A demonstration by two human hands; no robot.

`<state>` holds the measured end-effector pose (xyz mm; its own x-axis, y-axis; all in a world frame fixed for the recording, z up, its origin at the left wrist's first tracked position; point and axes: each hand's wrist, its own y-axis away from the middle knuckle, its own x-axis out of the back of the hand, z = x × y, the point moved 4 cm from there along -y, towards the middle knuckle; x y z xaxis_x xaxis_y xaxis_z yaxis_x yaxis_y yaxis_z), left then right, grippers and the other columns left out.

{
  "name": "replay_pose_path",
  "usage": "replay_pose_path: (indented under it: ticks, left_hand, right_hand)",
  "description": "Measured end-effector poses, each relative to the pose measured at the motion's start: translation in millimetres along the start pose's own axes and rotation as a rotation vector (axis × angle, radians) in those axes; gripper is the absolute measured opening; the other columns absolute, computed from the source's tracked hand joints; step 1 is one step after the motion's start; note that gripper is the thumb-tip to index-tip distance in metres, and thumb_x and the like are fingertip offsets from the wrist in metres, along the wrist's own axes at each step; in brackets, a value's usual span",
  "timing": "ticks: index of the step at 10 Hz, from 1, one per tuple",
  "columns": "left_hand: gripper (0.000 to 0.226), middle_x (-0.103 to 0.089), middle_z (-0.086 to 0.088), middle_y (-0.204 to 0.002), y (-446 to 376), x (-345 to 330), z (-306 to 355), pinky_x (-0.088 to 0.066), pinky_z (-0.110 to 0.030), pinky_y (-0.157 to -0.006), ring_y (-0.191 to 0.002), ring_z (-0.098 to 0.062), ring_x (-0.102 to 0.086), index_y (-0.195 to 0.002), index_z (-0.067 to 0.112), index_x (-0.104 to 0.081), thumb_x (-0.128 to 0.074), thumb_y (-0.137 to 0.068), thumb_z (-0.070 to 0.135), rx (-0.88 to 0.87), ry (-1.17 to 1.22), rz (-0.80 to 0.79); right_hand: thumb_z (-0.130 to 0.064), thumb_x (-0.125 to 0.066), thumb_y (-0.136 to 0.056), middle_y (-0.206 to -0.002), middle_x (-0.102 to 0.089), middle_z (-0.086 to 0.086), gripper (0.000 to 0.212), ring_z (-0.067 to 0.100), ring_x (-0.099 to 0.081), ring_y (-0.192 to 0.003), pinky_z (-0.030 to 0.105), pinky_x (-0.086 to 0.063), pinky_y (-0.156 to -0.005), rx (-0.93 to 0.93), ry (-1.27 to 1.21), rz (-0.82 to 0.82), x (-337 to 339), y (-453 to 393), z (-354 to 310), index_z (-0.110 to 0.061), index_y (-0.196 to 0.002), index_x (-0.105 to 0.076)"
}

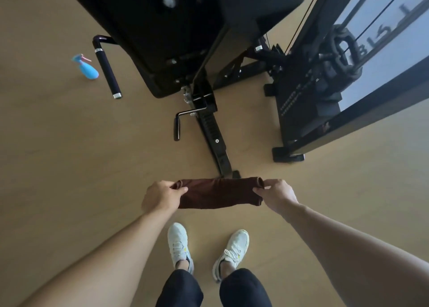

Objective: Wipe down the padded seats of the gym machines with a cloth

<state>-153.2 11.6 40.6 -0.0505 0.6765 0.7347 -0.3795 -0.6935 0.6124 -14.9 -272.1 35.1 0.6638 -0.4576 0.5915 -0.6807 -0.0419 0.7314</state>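
We pinch the soft, limp cloth (pixel 220 193) at both ends, left hand (pixel 162 196) and right hand (pixel 277 194), keeping it taut

text: large dark lettering on the frosted window panel (pixel 380 39) at upper right, seen at a slant and likely reversed, not legible as a word | weight stack (pixel 299 102): rows of small pale marks down its face, too small to read | spray bottle (pixel 87 67): no label readable
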Motion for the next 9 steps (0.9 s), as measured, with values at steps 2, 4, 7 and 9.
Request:
replay_pose_path:
  ticks: [2, 4, 7, 9]
  left_hand:
    - [0.01, -0.072, -0.003, -0.065, -60, -37, 10, -0.05, -0.022, -0.042, -0.049, -0.014, -0.067, -0.103, 0.011, -0.067, -0.064, -0.096, 0.016, 0.054, 0.528, -0.157]
    - [0.021, -0.074, 0.004, -0.115, -120, -64, 42, -0.053, -0.034, -0.091, -0.105, -0.022, -0.067, -0.107, 0.028, -0.059, -0.068, -0.088, 0.029, -0.109, 0.406, -0.194]
    - [0.07, -0.041, 0.007, -0.156, -155, -80, 79, -0.035, -0.022, -0.102, -0.138, -0.017, -0.044, -0.157, 0.024, -0.019, -0.053, -0.099, 0.004, -0.247, 0.381, -0.232]
    - [0.112, -0.004, 0.007, -0.168, -132, -82, 64, -0.022, -0.043, -0.12, -0.152, -0.019, -0.022, -0.155, 0.038, 0.018, -0.069, -0.091, 0.006, -0.198, 0.482, -0.374]
  right_hand:
    - [-0.014, -0.064, -0.098, -0.081, -0.075, 0.001, 0.009, 0.017, -0.068, -0.057, 0.023, -0.056, -0.048, -0.042, -0.495, 0.01, -21, -63, -22, -0.021, -0.103, -0.064]
    - [-0.007, -0.057, -0.098, -0.094, -0.069, 0.007, 0.025, 0.02, -0.065, -0.071, 0.031, -0.058, -0.065, 0.035, -0.665, -0.025, -32, -133, -62, -0.021, -0.117, -0.065]
    - [-0.005, -0.058, -0.092, -0.113, -0.069, -0.001, 0.049, 0.019, -0.067, -0.094, 0.046, -0.057, -0.097, 0.205, -0.577, 0.054, -35, -191, -104, -0.028, -0.134, -0.06]
    - [-0.01, -0.062, -0.093, -0.156, -0.045, 0.003, 0.087, 0.025, -0.067, -0.109, 0.048, -0.057, -0.097, 0.206, -0.386, -0.058, -56, -192, -93, -0.048, -0.158, -0.017]
